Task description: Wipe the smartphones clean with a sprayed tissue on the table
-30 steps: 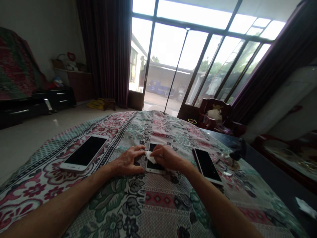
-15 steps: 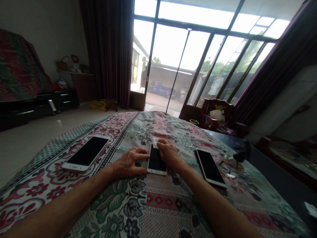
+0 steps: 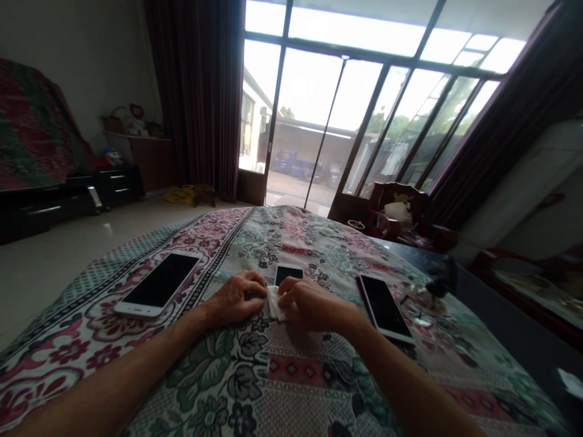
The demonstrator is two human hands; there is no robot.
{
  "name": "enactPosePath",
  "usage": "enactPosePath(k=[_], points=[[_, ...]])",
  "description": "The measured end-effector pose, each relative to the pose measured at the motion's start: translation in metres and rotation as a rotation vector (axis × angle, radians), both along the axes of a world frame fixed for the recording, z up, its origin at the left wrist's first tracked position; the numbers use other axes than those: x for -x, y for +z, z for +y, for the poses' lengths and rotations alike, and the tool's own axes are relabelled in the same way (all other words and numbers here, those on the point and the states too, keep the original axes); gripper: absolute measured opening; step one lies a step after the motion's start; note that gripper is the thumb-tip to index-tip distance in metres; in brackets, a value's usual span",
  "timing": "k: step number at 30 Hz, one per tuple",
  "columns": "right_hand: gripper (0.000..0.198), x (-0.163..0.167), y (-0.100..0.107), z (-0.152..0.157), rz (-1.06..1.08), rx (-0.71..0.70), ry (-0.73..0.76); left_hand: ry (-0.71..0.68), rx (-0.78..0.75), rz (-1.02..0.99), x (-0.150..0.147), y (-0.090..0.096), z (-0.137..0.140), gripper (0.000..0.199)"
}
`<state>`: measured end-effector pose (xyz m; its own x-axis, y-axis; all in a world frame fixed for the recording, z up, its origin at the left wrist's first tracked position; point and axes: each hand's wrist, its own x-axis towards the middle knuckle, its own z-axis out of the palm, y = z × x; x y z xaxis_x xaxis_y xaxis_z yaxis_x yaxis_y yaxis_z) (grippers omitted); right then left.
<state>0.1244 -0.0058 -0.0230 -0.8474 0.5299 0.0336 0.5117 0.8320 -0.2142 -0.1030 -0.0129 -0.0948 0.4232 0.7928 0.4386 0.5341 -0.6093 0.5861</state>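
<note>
A white smartphone [image 3: 289,275] with a dark screen lies face up on the patterned tablecloth, its lower part hidden by my right hand [image 3: 307,303]. That hand is closed on a folded white tissue [image 3: 274,302], pressed at the phone's lower left side. My left hand [image 3: 239,296] rests on the cloth with bent fingers, its fingertips gripping at the phone's left edge beside the tissue. Farther left lies a larger white smartphone [image 3: 159,284], and right of my right hand lies another white smartphone [image 3: 386,308]. Both have dark screens facing up.
The floral tablecloth [image 3: 218,376] covers the table. On its right side stand a clear glass-like object [image 3: 423,309] and a dark object [image 3: 441,285], both blurred. A wooden chair [image 3: 396,209] is beyond the table, near the glass doors [image 3: 319,133].
My right hand has slid the tissue from the phone's top end down to its lower left side, now covering the lower screen. My left hand's fingers have drawn back slightly and curled.
</note>
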Motion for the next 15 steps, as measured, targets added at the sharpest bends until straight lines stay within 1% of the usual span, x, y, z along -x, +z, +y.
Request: enactPosePath(k=[2, 4, 8, 11, 15], points=[[0.018, -0.001, 0.0, 0.001, 0.018, 0.02, 0.027, 0.007, -0.012, -0.003, 0.0, -0.001, 0.0, 0.017], [0.021, 0.0, -0.005, 0.008, 0.041, 0.009, 0.008, 0.013, -0.023, -0.006, -0.001, -0.001, 0.0, 0.015], [0.026, 0.007, -0.022, 0.032, 0.109, -0.103, -0.102, 0.056, -0.046, 0.015, -0.003, -0.001, 0.0, 0.013], [0.026, 0.008, -0.036, 0.048, 0.179, -0.186, -0.184, 0.082, -0.087, 0.071, -0.006, 0.0, -0.002, 0.023], [0.03, 0.001, -0.044, 0.063, 0.197, -0.201, -0.257, 0.099, -0.104, 0.112, -0.014, 0.001, -0.006, 0.037]])
